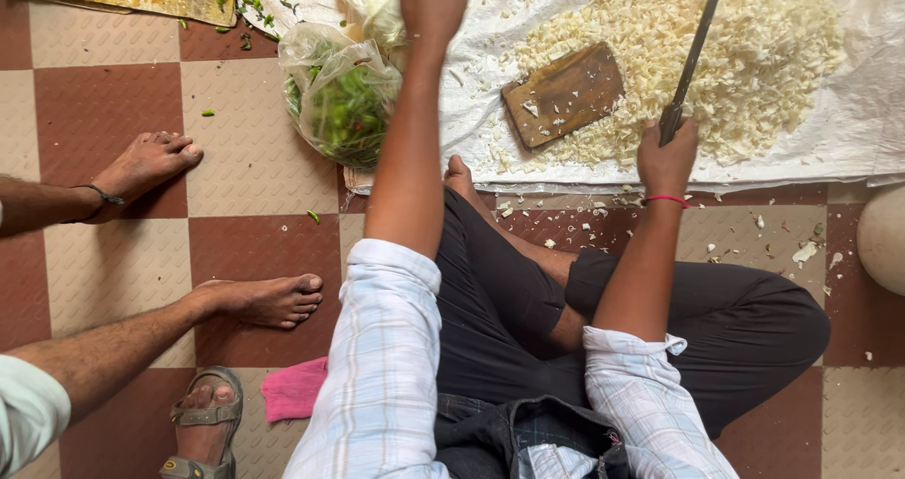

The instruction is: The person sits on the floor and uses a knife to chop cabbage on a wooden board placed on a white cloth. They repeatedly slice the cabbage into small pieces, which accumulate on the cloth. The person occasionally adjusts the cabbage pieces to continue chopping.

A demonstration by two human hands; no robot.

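I sit cross-legged on the floor. My right hand [667, 154] grips the handle of a long knife [691, 59] whose blade points away over a heap of chopped cabbage [745, 55]. A small wooden cutting board [563, 94] lies on the white sheet [848, 130] beside the heap. My left hand [432, 3] reaches far forward onto a pale cabbage piece [370, 3] at the top edge; its fingers are hidden from view.
A clear plastic bag of green chillies [341, 102] sits left of my arm. Another person's bare feet [146, 163] [269, 300] and a sandalled foot [203, 422] are at the left. A pink cloth [297, 389] lies on the checkered tiles. Cabbage scraps dot the floor.
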